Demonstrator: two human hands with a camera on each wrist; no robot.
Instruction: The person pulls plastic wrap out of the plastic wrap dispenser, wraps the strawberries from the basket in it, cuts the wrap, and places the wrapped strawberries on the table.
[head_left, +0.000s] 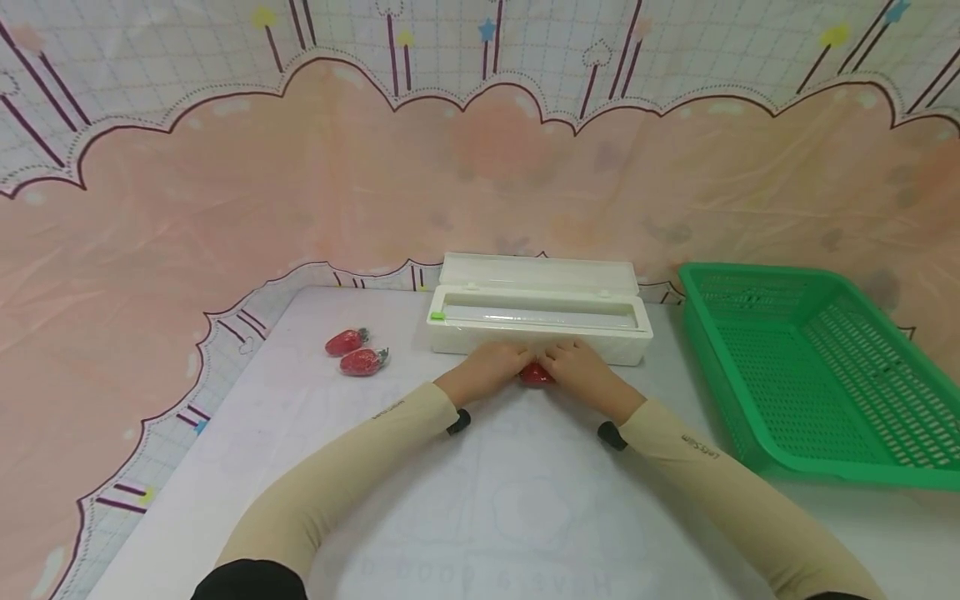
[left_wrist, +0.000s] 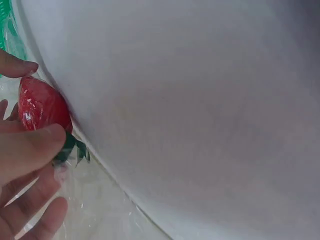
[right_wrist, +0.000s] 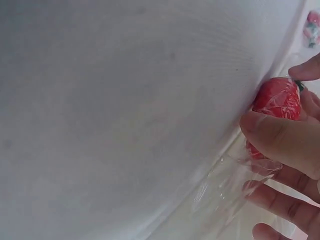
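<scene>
A red strawberry (head_left: 536, 377) with green leaves sits between both hands, just in front of a white cling film dispenser (head_left: 536, 340) whose lid stands up. My left hand (head_left: 491, 367) grips it near the leafy end, thumb on top in the left wrist view. From the other side my right hand (head_left: 577, 371) pinches its tip end with thumb and fingers. Clear cling film (right_wrist: 215, 192) covers the strawberry (right_wrist: 277, 97) and spreads loosely beneath the right fingers. Two film-wrapped strawberries, one behind (head_left: 347, 342) and one in front (head_left: 364, 362), lie to the left.
A green perforated plastic basket (head_left: 780, 450) stands on the right side of the white table (head_left: 480, 500). A small green slider (head_left: 438, 316) sits at the dispenser's left end. Behind the table hangs a patterned peach cloth (head_left: 375, 192).
</scene>
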